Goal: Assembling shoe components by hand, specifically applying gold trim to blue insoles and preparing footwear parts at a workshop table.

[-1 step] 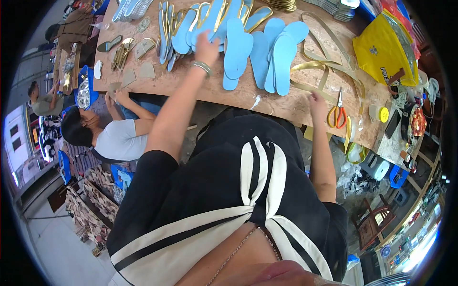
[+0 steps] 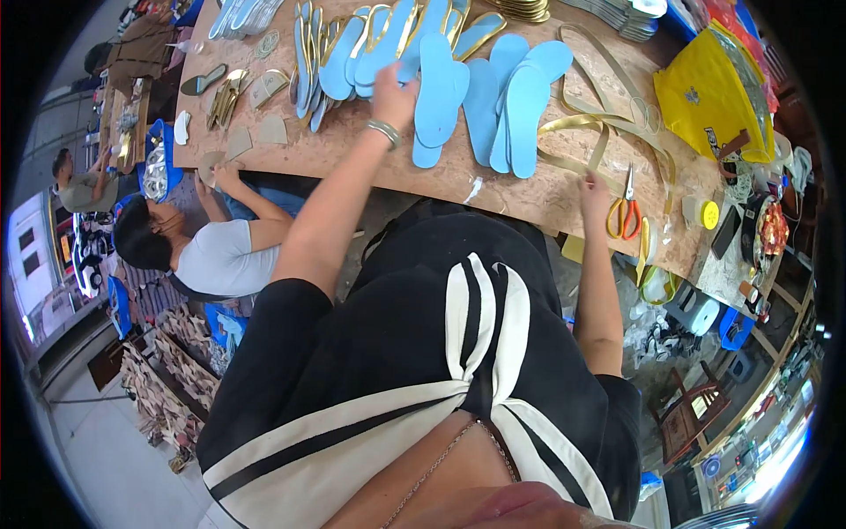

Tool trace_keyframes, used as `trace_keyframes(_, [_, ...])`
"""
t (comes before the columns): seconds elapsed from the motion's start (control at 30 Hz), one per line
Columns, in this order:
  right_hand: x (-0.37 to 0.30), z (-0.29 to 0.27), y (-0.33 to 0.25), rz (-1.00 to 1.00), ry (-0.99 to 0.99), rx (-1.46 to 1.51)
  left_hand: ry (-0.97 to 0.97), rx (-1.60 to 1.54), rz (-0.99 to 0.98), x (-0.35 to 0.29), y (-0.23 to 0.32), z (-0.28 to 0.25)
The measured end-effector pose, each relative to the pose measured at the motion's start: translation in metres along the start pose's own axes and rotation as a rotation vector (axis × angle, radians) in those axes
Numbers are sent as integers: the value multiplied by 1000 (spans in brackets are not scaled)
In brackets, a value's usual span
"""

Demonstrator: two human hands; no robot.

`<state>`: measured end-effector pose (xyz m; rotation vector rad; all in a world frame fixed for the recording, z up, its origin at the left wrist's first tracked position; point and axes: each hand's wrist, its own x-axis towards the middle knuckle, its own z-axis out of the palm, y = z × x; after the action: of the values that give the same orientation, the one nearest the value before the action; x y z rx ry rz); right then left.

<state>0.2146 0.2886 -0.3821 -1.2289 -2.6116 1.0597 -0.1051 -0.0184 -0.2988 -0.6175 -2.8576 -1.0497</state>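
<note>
My left hand, a bracelet at its wrist, is over the table with fingers apart, beside a stack of light blue insoles. Left of and beyond it lie more blue insoles with gold edging. A second fanned group of blue insoles rests to the right. At the table's front edge my right hand has its fingers closed at the end of a flat gold strip. Orange-handled scissors lie just right of that hand.
The wooden table holds gold pieces at left and a long looped strip at right. A yellow bag, a yellow-lidded jar and a phone are farther right. A co-worker sits at the left edge.
My left hand has shifted slightly right, toward the stack of blue insoles. The right hand stays at the end of the gold strip.
</note>
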Motion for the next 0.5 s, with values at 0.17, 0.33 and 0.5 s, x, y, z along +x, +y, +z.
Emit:
trace_keyframes(0.17, [29,-37,24,-193,90,-563,-100,65,-109,-19,24,18])
trace_keyframes(0.33, [43,-53,35,-95,-69,-656,-75,138,-92,43,25,26])
trace_keyframes(0.5, [32,-58,49,-132,-87,-576,-300,-3,-37,88,16,39])
